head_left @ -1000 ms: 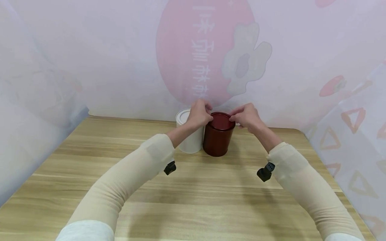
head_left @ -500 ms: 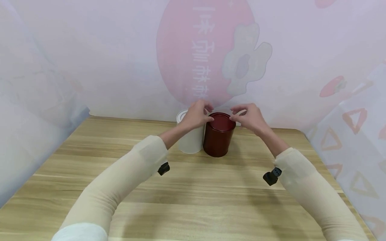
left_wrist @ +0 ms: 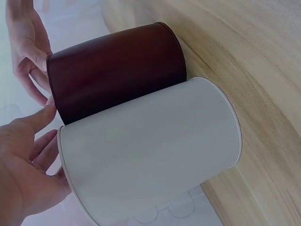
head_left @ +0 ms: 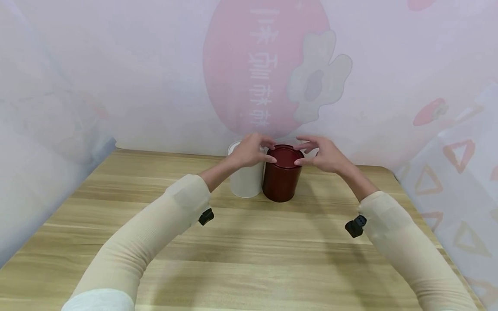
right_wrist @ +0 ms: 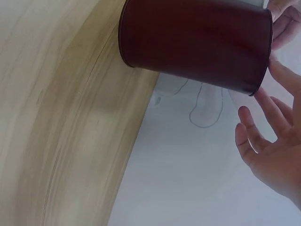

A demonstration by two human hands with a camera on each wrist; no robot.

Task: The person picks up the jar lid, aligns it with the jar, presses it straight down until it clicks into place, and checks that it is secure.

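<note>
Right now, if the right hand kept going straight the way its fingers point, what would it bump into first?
Most likely the rim of the dark red tin. The right hand points its straight fingers leftward at the tin's top, with the fingertips at or almost at the lid edge. Past the tin waits the left hand.

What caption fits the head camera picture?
Two hands touch the red tin beside a white tin.

The dark red tin [head_left: 282,179] has a smooth, faintly glossy skin, probably metal; the white tin [head_left: 245,181] looks matt. Both stand on a pale wood-grain table [head_left: 249,259], satin-smooth.
</note>
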